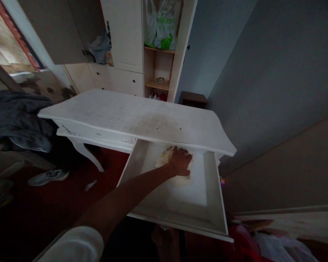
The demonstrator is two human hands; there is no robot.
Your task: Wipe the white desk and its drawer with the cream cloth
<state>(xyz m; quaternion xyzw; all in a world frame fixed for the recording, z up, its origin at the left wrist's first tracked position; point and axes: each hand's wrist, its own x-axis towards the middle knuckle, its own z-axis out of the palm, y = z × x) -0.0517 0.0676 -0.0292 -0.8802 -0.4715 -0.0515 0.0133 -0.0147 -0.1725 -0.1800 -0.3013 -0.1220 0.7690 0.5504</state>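
My left hand reaches from the lower left into a pulled-out white drawer. It presses down on a cream cloth against the drawer's floor, near the back under the desktop. Its fingers bend over the cloth, and the thumb points toward me. The drawer belongs to a white desk with curved legs and dark smudges on its top. Below the drawer front, in deep shade, is what looks like my right hand; its fingers are too dark to make out, and a small whitish bit shows at its top.
Behind the desk stands a white wardrobe with open doors and plastic bags on a shelf. Dark clothing is heaped at left. A shoe lies on the red floor. More bags sit at lower right, beside a grey wall.
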